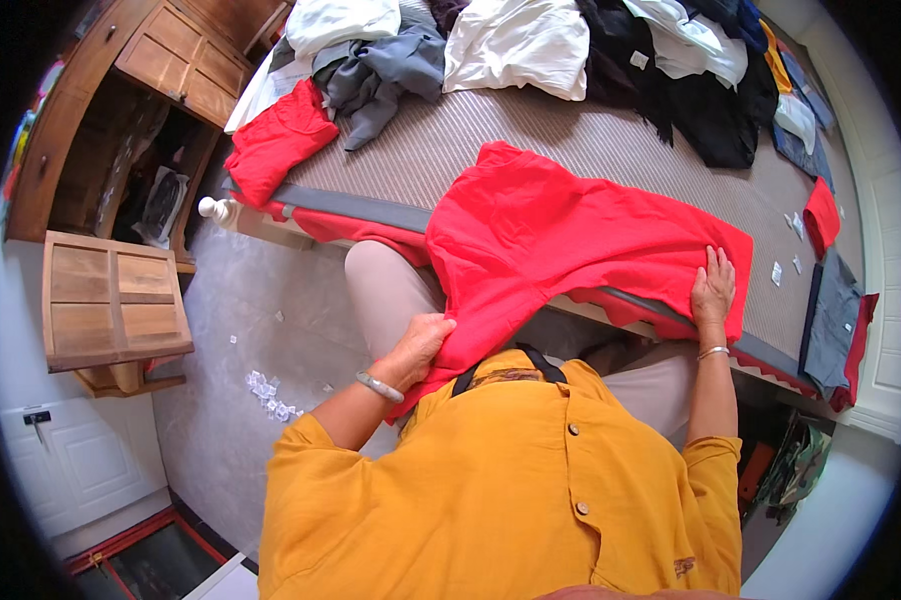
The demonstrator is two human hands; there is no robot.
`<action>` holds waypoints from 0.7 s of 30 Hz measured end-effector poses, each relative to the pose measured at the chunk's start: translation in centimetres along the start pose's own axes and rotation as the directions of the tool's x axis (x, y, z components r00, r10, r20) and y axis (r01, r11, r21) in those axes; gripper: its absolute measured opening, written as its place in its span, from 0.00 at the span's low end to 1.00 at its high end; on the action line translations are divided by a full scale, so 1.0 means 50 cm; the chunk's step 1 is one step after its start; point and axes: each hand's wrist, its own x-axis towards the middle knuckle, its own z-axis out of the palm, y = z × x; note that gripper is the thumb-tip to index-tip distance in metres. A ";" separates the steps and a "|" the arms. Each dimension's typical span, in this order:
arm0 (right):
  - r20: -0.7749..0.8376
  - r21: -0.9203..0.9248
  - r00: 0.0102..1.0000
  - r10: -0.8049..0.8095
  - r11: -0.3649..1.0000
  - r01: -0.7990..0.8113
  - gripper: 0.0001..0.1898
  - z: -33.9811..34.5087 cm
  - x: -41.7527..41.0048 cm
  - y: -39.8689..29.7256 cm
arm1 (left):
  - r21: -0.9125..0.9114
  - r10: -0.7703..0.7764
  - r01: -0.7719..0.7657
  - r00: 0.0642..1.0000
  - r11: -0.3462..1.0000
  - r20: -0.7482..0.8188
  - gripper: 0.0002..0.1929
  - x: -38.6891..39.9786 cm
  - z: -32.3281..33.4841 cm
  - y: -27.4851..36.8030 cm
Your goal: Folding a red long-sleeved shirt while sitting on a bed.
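Note:
A red garment (525, 232), probably trousers or a long-sleeved top, lies spread over the near edge of the bed and hangs down towards my lap. On its lower left part, close to my knee, my left hand (429, 341) is closed with the cloth pinched between thumb and fingers. Farther right, my right hand (713, 289) rests flat on the cloth near its right end, fingers extended. Which part of the garment each hand touches cannot be told for certain.
Heaped clothes, with a white garment (518, 49) among them, lie across the bed (398, 165). Another red garment (282, 142) is at its left corner, a folded grey one (833, 322) at right. Small white tags (270, 397) lie on the floor. An open wooden cabinet door (117, 300) juts out at left.

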 end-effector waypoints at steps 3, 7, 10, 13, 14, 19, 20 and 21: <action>0.018 -0.003 1.000 0.008 1.000 -0.008 0.26 0.001 0.000 -0.001 | 0.625 0.382 -0.193 0.906 0.757 -0.183 0.15 -0.001 0.001 0.027; 0.011 -0.007 1.000 0.002 1.000 -0.002 0.26 0.005 -0.001 0.011 | 0.836 0.850 -0.470 0.527 0.285 0.007 0.21 0.000 0.053 0.118; -0.011 -0.019 1.000 0.010 1.000 -0.010 0.26 0.007 -0.004 0.013 | 0.819 0.935 -0.573 0.309 0.036 0.174 0.24 0.085 0.096 0.235; -0.017 -0.014 1.000 0.012 1.000 -0.012 0.26 0.002 0.000 -0.012 | 0.850 0.939 -0.522 0.323 0.077 0.113 0.25 0.195 0.114 0.316; -0.010 -0.016 1.000 0.015 1.000 -0.015 0.26 -0.002 -0.001 -0.017 | 0.734 0.813 -0.550 0.582 0.398 -0.004 0.24 0.217 0.120 0.341; -0.025 -0.023 0.998 0.064 0.998 -0.065 0.26 -0.013 -0.007 -0.027 | 0.154 0.157 -0.177 0.979 0.972 0.133 0.16 0.247 0.145 0.409; -0.038 -0.026 0.997 0.069 0.997 -0.070 0.26 -0.014 -0.010 -0.024 | 0.262 0.162 -0.203 0.972 0.943 0.171 0.14 0.268 0.143 0.407; -0.038 -0.024 0.996 0.076 0.997 -0.077 0.26 -0.015 -0.010 -0.026 | 0.268 0.160 -0.203 0.972 0.942 0.172 0.14 0.266 0.147 0.410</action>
